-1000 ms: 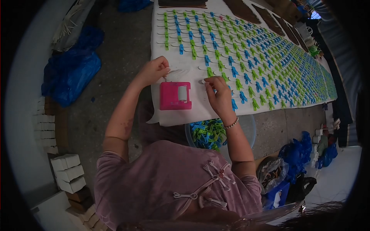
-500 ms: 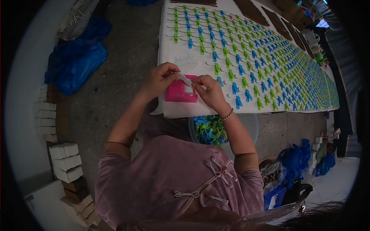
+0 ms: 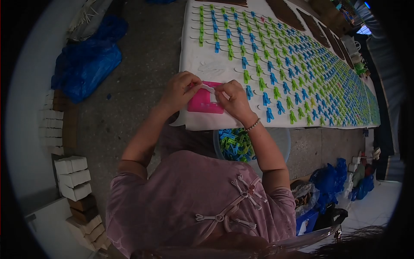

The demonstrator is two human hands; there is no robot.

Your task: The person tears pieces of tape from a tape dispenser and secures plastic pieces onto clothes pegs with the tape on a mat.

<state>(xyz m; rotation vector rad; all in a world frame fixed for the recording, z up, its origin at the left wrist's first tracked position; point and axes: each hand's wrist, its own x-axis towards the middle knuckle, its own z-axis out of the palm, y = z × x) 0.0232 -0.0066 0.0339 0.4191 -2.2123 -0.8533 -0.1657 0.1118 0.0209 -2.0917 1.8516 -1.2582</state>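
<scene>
My left hand (image 3: 181, 90) pinches one end of a thin white strip (image 3: 208, 88), its fingers closed. The other end is between the closed fingertips of my right hand (image 3: 233, 98), so the strip spans the short gap between them. Beneath lies a flat pink plate (image 3: 197, 105) with a whitish area near its right side, partly covered by my right hand. What the strip is made of cannot be made out. To the right, blue and green clothespins (image 3: 266, 98) lie in long rows, many with a thin white curved piece at one end.
A white-covered table (image 3: 196, 122) carries the rows, with dark brown pieces (image 3: 285, 15) along its far side. Below its near edge stands a clear tub (image 3: 282, 142) of loose clothespins (image 3: 236, 144). Blue bags (image 3: 86, 69) and stacked white blocks (image 3: 74, 179) are at left.
The strip, bent and slanting before, now lies flatter between my fingertips. My right hand has tipped slightly, and the view has shifted a little.
</scene>
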